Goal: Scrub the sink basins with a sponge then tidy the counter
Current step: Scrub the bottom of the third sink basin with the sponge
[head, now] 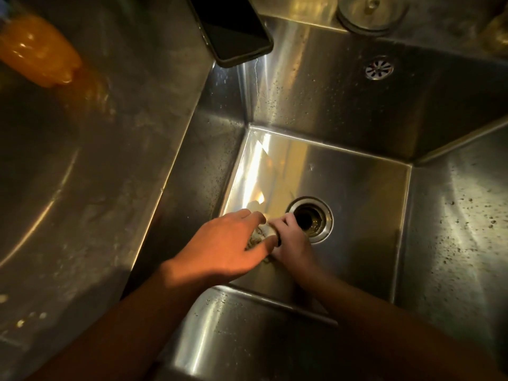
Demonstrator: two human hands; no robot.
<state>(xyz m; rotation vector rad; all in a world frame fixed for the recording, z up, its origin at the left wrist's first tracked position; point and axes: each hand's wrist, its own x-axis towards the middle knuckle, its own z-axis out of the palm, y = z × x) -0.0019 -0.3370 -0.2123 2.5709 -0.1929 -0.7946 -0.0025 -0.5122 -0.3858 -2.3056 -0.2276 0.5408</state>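
On the floor of the deep stainless-steel sink basin (357, 182), just left of its round open drain (309, 220): left hand (228, 243) and right hand (295, 243) meeting, fingers of both curled round a small pale soggy wad (264, 232), sponge or not unclear; flat black phone (233, 26) overhanging the basin's far-left rim; blurred orange object (38, 53) at far left.

A single head-worn wide-angle camera looked steeply down from close above into the steel sink basin (357, 182), its drain (312, 218) near centre frame, the bench (132, 119) filling the left and the far rim (297, 9) at top.
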